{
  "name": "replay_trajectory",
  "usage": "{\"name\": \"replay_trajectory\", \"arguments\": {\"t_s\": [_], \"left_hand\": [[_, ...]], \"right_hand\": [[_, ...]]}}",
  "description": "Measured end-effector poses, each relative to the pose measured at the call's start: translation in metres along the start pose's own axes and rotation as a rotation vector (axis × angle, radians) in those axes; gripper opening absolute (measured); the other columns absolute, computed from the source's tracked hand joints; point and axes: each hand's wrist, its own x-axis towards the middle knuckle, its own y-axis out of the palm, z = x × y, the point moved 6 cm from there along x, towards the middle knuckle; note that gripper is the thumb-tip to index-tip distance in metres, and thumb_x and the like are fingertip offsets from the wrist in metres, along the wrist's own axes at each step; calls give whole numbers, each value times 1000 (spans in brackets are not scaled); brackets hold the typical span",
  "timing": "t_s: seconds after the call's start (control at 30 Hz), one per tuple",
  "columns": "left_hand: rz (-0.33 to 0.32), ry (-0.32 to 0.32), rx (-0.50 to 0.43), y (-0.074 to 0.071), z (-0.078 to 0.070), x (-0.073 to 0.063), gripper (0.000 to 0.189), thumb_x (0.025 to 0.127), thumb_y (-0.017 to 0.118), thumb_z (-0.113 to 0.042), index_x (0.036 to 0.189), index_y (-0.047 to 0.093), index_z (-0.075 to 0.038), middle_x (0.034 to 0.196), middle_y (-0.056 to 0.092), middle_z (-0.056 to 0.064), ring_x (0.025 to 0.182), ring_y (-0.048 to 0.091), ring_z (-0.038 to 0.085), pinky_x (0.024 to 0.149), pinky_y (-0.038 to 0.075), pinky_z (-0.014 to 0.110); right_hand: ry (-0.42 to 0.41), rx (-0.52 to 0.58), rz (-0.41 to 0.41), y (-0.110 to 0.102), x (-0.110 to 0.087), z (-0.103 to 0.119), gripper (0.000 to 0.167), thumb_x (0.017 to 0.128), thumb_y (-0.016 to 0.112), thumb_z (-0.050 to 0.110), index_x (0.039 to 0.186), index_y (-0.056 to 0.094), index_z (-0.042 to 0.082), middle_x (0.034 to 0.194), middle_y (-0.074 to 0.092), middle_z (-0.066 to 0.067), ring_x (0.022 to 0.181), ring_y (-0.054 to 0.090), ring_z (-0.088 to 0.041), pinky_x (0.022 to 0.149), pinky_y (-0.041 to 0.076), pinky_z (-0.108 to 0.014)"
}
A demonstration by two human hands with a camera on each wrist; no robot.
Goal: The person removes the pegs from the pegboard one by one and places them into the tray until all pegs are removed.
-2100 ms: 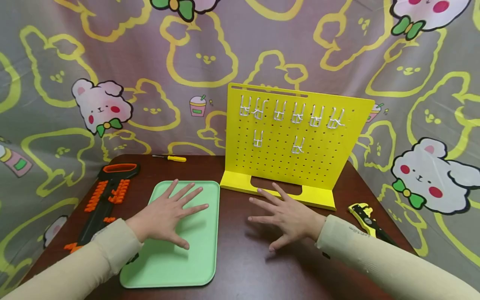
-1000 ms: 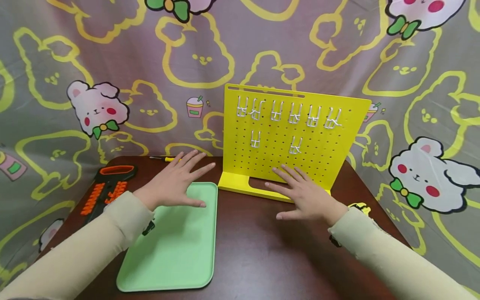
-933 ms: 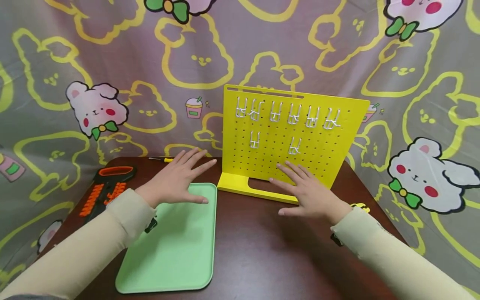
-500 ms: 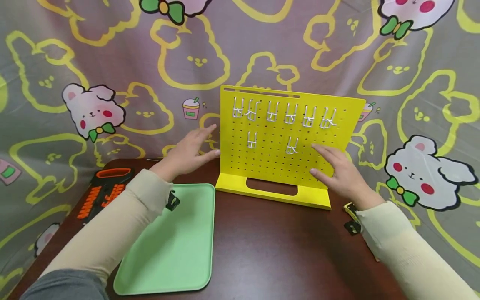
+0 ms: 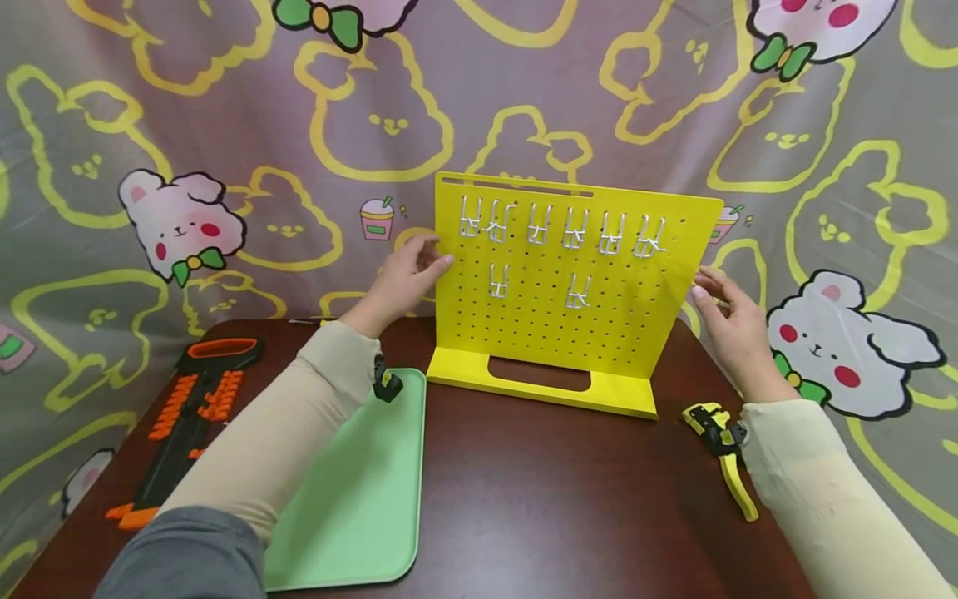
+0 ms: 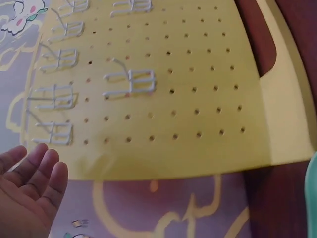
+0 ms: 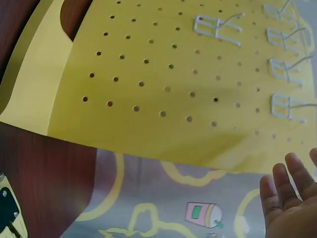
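Yellow pegboard (image 5: 569, 291) stands upright on the table (image 5: 524, 516), between both hands. Left hand (image 5: 400, 279) sits at its left edge, fingers relaxed and slightly apart, thumb at the board. Right hand (image 5: 729, 320) is just beside the right edge, fingers straight, gripping nothing.

1 yellow pegboard (image 5: 569, 291) w/ 8 wire hooks (image 5: 537, 225) on it: 6 in the top row, 2 in the row below. 1 green tray (image 5: 359, 499), 1 black-and-orange tool (image 5: 190, 408) at left, 1 yellow-and-black hand tool (image 5: 722, 441) at right, all on 1 brown table (image 5: 539, 507). 2 hands: left hand (image 5: 404, 279) & right hand (image 5: 737, 324), 1 at each side edge of the board.
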Motion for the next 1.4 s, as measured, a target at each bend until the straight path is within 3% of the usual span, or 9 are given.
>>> {"name": "replay_trajectory", "arguments": {"t_s": [0.2,0.43,0.6,0.77,0.9,1.13,1.27,1.4], "left_hand": [[52,-108,-76,23,10,0,56,108,56,-35,149,45,1,132,56,19,120,55,35,102,48,49],[10,-205,-368,36,10,8,48,109,56,-30,143,49,2,134,57,24,123,55,42,102,49,54],[-45,-233,-473,39,3,21,44,109,56,-28,139,54,3,134,58,24,121,58,39,98,53,45],[-125,-274,-598,39,-3,33,40,109,55,-25,135,57,5,127,61,24,116,62,36,97,55,40],[-165,-326,-753,42,-2,40,38,109,56,-22,134,58,6,114,64,18,103,65,27,96,56,37],[-171,-409,-1002,59,-5,52,26,109,56,-21,117,63,3,103,65,10,87,63,17,83,55,28],[-208,-462,-1078,62,-7,55,22,108,58,-24,105,64,-2,100,67,9,84,64,16,76,55,26],[-237,-499,-1143,63,-9,57,21,108,58,-23,102,63,-3,96,66,9,78,62,16,67,53,22]], "right_hand": [[112,39,-32,4,16,-18,63,109,46,44,159,38,7,150,49,-24,138,45,-42,118,36,-48],[340,191,-74,17,28,-39,64,107,51,40,160,35,7,155,45,-19,138,47,-28,112,44,-36],[425,248,-141,20,30,-49,55,107,53,34,154,45,7,147,51,-12,127,54,-20,107,48,-33],[461,260,-173,24,33,-56,48,106,55,28,148,51,5,118,55,4,103,58,-6,98,52,-24],[478,270,-158,30,39,-62,39,106,55,26,139,56,5,107,52,10,88,58,0,85,55,-16],[494,322,-185,31,41,-74,11,105,59,19,114,60,15,103,52,5,91,58,-6,72,54,-10],[439,323,-163,32,44,-74,9,104,61,16,112,60,16,101,53,6,91,58,-5,72,53,-9],[394,422,-140,33,45,-77,12,103,62,9,112,60,17,102,54,5,91,57,-4,73,52,-9]]}}
